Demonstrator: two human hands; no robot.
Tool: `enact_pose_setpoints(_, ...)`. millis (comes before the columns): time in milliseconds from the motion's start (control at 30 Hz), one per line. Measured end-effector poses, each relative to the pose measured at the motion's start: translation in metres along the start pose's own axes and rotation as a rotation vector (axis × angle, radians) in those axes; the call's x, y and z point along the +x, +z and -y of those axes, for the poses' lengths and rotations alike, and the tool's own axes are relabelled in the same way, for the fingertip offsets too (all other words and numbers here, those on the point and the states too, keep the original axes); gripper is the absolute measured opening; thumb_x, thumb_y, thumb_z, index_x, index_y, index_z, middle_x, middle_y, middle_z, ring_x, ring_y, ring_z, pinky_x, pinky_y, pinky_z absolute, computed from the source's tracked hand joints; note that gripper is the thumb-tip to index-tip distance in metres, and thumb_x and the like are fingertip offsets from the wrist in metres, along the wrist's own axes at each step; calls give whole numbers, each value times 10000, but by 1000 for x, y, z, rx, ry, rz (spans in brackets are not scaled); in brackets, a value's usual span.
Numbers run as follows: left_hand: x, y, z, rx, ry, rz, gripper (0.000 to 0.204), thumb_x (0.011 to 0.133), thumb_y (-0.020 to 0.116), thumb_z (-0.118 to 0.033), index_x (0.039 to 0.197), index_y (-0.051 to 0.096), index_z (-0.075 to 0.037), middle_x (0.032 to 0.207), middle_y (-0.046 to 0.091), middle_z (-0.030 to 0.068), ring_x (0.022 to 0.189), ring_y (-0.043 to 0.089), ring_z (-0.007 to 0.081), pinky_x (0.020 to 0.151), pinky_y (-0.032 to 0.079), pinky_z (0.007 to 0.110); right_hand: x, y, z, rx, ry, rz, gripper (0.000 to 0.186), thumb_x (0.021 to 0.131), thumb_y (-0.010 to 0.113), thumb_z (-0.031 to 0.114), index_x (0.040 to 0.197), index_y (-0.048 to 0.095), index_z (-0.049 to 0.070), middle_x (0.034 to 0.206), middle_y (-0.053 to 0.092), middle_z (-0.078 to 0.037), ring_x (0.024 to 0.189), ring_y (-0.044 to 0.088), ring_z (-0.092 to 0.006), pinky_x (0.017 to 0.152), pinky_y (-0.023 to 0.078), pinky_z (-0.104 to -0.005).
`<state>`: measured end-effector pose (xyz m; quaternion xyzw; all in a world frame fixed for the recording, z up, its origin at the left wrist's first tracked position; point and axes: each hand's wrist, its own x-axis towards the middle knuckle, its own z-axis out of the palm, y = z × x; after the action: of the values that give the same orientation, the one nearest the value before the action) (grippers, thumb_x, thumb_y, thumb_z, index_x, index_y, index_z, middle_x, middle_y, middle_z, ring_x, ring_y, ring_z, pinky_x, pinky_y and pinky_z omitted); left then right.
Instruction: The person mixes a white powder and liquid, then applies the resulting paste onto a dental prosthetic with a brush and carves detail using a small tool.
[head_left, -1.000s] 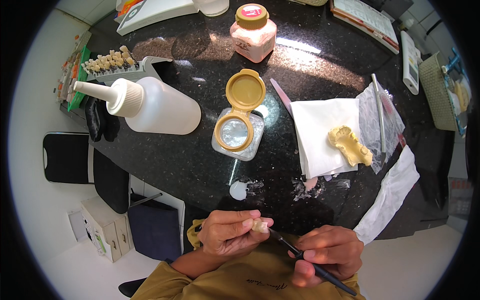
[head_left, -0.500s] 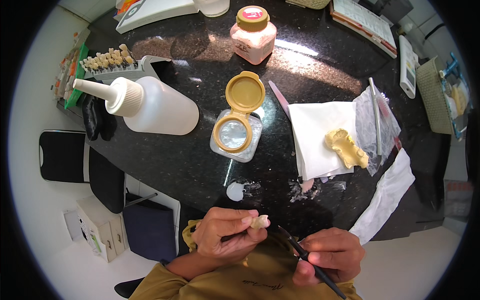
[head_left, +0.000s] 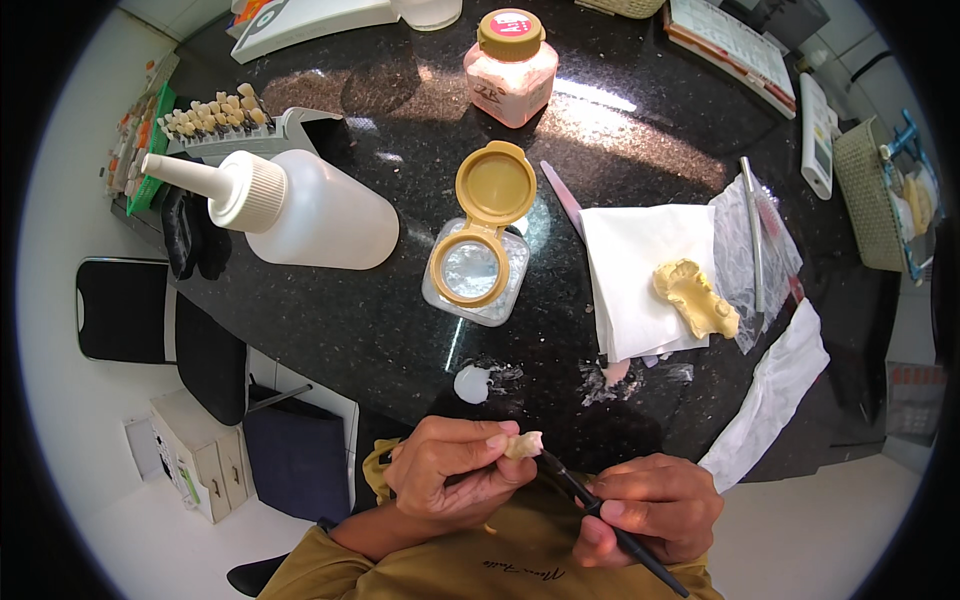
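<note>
My left hand (head_left: 450, 475) pinches a small cream-coloured plaster tooth model (head_left: 523, 445) between thumb and fingertips, just over the table's near edge. Its right end looks pinkish-white. Held like a pen in my right hand (head_left: 655, 510) is a slim black brush (head_left: 570, 484), its dark pointed tip at the right end of the model. Whether the tip touches or only hovers there is too small to tell. On the table just beyond my left hand lies a white blob of paste (head_left: 471, 384). A pink smear of material (head_left: 614, 375) lies farther right.
An open gold-lidded jar (head_left: 478, 270) stands mid-table, with a pink powder jar (head_left: 510, 75) behind. At left are a white squeeze bottle (head_left: 320, 212) and tooth shade guide (head_left: 222, 118). A yellow plaster jaw model (head_left: 697, 298) rests on white tissues (head_left: 640, 250), near a metal tool (head_left: 752, 235).
The brush in my right hand has moved left and slightly up, bringing its tip to the tooth model. My left hand has barely shifted.
</note>
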<state>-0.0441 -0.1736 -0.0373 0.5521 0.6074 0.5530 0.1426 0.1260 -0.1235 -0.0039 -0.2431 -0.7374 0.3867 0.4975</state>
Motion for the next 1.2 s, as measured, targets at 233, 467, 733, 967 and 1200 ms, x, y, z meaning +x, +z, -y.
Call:
enact_pose_setpoints(233, -3, 1, 1, -18, -12, -10, 316, 698, 865, -111, 858, 597, -66, 762, 694, 78, 629, 690, 148, 519, 556, 221, -4, 3, 3, -1, 23, -62, 329, 696, 776, 27, 925, 545, -28, 761, 630, -172, 546, 672, -237, 505, 586, -298)
enact_pose_setpoints(467, -1, 1, 2, 4, 17, 2, 318, 701, 861, -107, 866, 594, -61, 759, 691, 75, 644, 692, 144, 523, 559, 215, -1, 2, 2, -38, 2, -14, 310, 695, 780, 38, 902, 555, -10, 741, 637, -161, 543, 672, -232, 496, 574, -288)
enact_pose_setpoints(733, -2, 2, 3, -20, 27, -1, 327, 708, 868, -132, 872, 595, -58, 768, 696, 77, 646, 692, 146, 525, 559, 218, -1, 1, 1, -8, 28, -24, 317, 697, 790, 50, 896, 553, -18, 714, 633, -162, 532, 668, -234, 495, 578, -293)
enact_pose_setpoints(967, -3, 1, 3, -25, 13, -14, 325, 708, 868, -130, 867, 593, -60, 778, 698, 82, 639, 690, 145, 525, 558, 219, 0, 4, 2, 11, 23, -28, 274, 732, 752, 13, 909, 548, -32, 763, 630, -185, 542, 666, -233, 489, 579, -289)
enact_pose_setpoints(1200, -1, 0, 0, -10, -17, 0, 310, 710, 855, -86, 859, 586, -54, 762, 673, 67, 641, 691, 139, 521, 552, 211, -21, -12, 6, 96, -3, -143, 392, 845, 715, 88, 1111, 449, -23, 891, 577, -171, 626, 647, -208, 533, 589, -269)
